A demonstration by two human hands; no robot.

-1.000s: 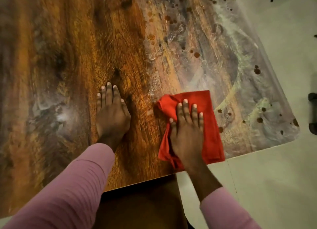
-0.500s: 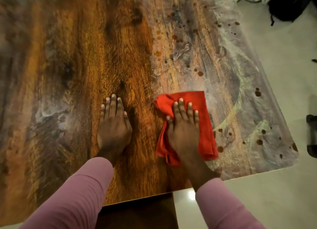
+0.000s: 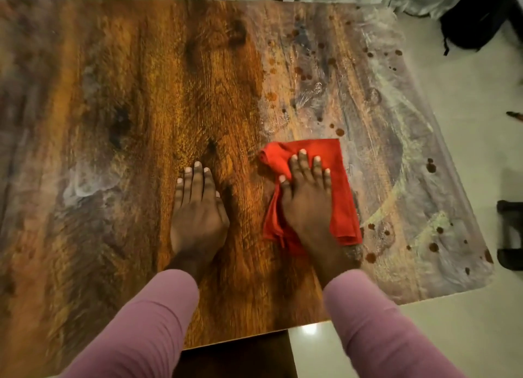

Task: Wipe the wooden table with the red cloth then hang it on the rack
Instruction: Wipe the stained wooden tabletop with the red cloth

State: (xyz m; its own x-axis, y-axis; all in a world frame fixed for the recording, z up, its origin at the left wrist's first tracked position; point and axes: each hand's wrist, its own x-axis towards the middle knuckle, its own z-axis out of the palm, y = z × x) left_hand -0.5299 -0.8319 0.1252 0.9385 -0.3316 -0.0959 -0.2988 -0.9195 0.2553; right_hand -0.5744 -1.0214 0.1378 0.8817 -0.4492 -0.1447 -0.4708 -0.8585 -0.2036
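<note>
On wooden table, red cloth half-hidden under right hand

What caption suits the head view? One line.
Right hand presses red cloth on stained wooden table; left hand rests alongside.

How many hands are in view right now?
2. The left hand lies flat on the bare table, near the front middle. The right hand presses the cloth just to its right.

Cloth flat on table, right of centre, near front edge, right hand pressing on top, left hand resting on bare tabletop just left, stains scattered behind and right of cloth
</note>
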